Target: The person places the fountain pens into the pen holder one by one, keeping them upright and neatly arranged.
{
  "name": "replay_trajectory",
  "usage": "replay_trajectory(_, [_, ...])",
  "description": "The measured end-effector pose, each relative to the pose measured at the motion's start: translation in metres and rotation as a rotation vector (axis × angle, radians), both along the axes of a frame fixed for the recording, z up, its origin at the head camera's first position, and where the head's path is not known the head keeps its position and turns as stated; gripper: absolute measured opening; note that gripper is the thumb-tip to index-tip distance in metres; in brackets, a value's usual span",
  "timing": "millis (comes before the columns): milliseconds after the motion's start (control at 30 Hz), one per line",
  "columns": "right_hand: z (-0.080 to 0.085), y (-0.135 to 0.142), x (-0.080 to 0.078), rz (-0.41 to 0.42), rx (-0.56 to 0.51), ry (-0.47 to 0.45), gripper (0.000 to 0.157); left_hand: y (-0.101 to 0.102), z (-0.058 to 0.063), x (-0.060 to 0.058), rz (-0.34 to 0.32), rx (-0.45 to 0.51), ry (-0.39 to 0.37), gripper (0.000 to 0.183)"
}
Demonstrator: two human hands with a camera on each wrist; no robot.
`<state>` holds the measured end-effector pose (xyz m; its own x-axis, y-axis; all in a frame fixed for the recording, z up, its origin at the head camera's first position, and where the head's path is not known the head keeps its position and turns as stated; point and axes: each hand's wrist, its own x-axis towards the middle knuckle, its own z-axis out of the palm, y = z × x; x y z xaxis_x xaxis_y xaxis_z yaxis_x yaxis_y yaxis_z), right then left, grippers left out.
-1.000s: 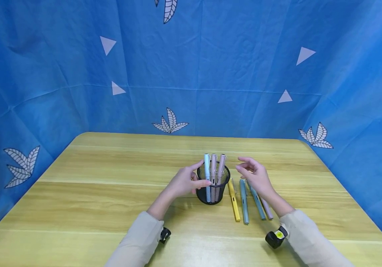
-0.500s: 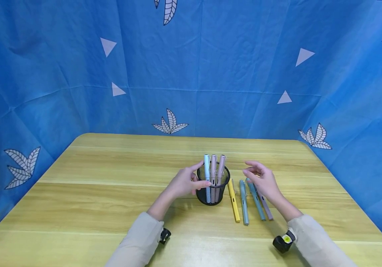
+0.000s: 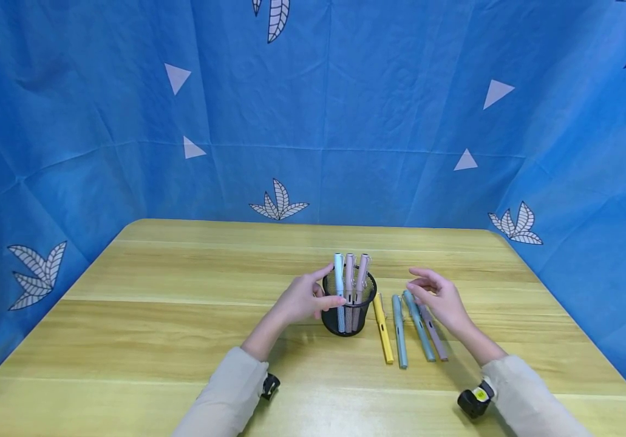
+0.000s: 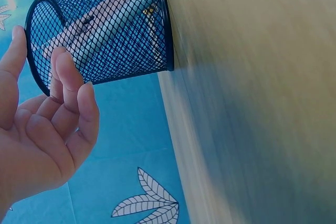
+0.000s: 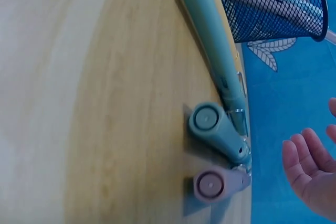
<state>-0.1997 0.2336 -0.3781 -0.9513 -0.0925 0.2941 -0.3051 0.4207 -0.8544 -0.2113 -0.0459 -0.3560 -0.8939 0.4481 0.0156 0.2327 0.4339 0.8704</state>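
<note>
My left hand (image 3: 303,297) holds the black mesh pen holder (image 3: 331,321) by its rim, thumb at the front and fingers at the far left side. Upright in that holder stand a light blue pen (image 3: 339,270) and two mauve pens (image 3: 350,270). To its right, a yellow pen (image 3: 384,334), two teal pens (image 3: 400,337) and a purple pen (image 3: 435,338) lie on the table. Over the top ends of the rightmost pens hovers my right hand (image 3: 441,302), fingers loosely bent and nothing in them. In the right wrist view its fingers (image 5: 304,153) are apart from the pens.
The wooden table (image 3: 154,315) reaches back to a blue cloth (image 3: 269,109) with leaf and triangle prints, which hangs behind and at both sides. Black wrist cameras (image 3: 475,400) sit at both sleeves.
My right hand has moved right and slightly towards me, away from the pen holder, uncovering more of the teal and purple pens. The left hand and the holder have stayed put.
</note>
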Motion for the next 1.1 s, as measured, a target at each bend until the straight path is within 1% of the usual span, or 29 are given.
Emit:
replay_trajectory(367, [-0.004, 0.008, 0.001, 0.013, 0.031, 0.0, 0.034, -0.001, -0.001, 0.0, 0.0, 0.002, 0.003, 0.079])
replay_trajectory(667, [-0.005, 0.014, 0.002, 0.014, 0.059, -0.049, 0.038, 0.0, -0.003, -0.001, -0.002, -0.005, 0.003, 0.079])
replay_trajectory(900, [-0.009, 0.02, 0.0, 0.029, 0.078, -0.081, 0.04, 0.0, -0.003, -0.001, -0.003, 0.002, 0.004, 0.08])
replay_trajectory(1100, [-0.009, 0.024, -0.002, 0.022, 0.132, -0.103, 0.042, 0.0, -0.001, 0.0, 0.001, -0.001, 0.002, 0.079])
